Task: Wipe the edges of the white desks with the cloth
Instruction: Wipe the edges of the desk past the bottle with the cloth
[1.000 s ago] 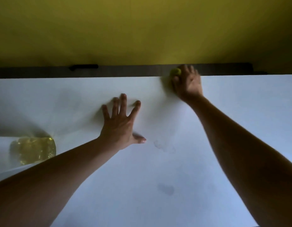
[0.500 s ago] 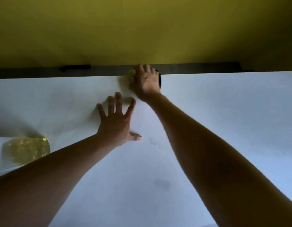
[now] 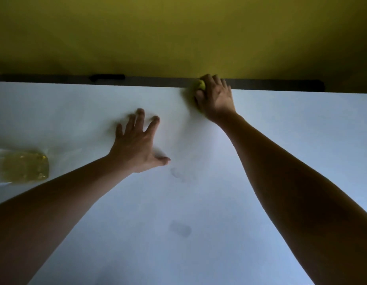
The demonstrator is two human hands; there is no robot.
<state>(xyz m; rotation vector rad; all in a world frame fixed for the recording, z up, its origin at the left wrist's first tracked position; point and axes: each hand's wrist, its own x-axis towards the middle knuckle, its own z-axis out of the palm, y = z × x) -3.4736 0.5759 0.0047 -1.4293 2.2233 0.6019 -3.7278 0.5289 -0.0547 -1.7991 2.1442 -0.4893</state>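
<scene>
While the right hand (image 3: 214,99) grips the cloth (image 3: 200,85) at the desk's (image 3: 261,182) far edge, I judge it soft, light, best held bunched under curled fingers. Right arm reaches fully forward; left hand (image 3: 137,145) rests flat mid-desk, fingers spread wide, empty.

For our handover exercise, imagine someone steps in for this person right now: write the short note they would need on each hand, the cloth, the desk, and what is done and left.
Right hand: grips the small yellow-green cloth, pressed against the far edge of the white flat-topped desk, below the yellow wall.
Left hand: flat on the desk top, fingers spread, bracing.
Also there: a clear container of yellowish liquid at the desk's left side.
Done: cannot tell how much of the far edge has been wiped.
Left: faint dark smudges on the top; the other edges are out of view.
</scene>
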